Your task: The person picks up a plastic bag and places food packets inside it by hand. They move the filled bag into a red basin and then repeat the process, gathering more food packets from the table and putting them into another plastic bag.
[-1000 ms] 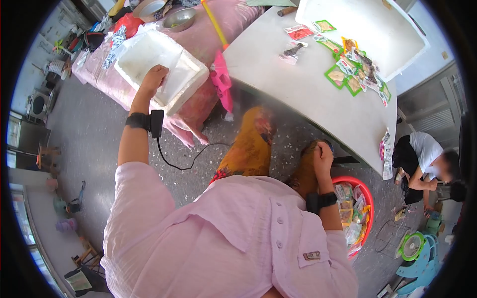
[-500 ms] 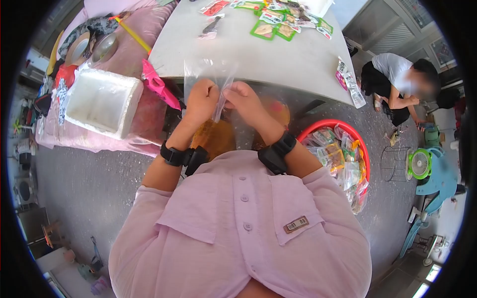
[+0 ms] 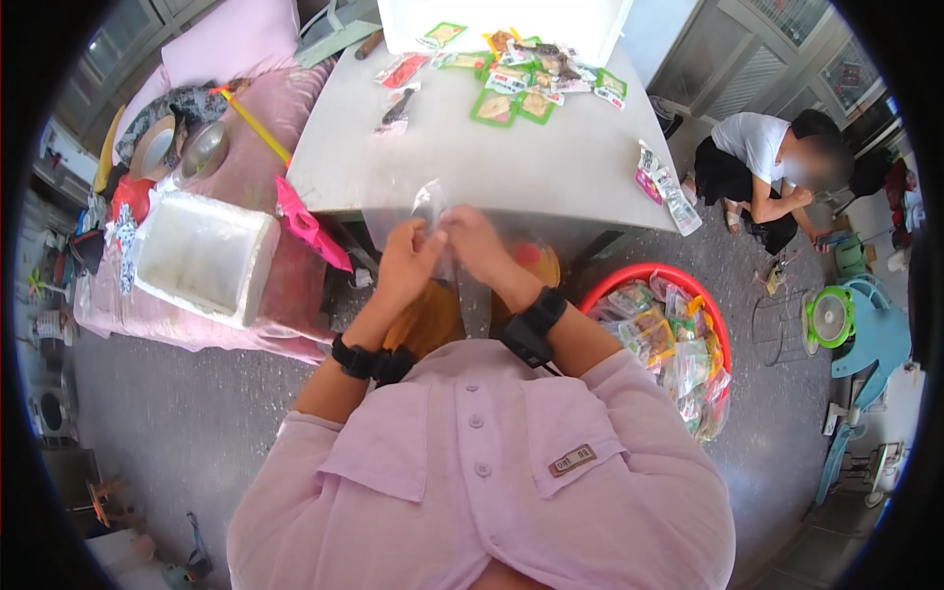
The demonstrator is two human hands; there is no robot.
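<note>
A clear plastic bag (image 3: 429,200) is held up at the near edge of the white table (image 3: 551,162). My left hand (image 3: 410,260) has its fingers closed on the bag's left side. My right hand (image 3: 475,243), slightly blurred, pinches the bag close beside the left fingertips. The bag's see-through film makes its outline hard to follow, and I see nothing inside it. Beyond my hands on the table lie a small dark-filled packet (image 3: 397,110), a red packet (image 3: 402,69) and a pile of green-edged food packets (image 3: 497,106).
A red tub (image 3: 723,339) full of packets stands on the floor to my right. To the left, a white foam box (image 3: 202,258) and a pink umbrella (image 3: 307,224) rest on a pink-covered surface. A person (image 3: 752,147) crouches at the right near a green fan (image 3: 829,317).
Both hands have come down slightly and closer together, and the bag is more bunched between them. The view has shifted, showing more of the table's far side and a white box there.
</note>
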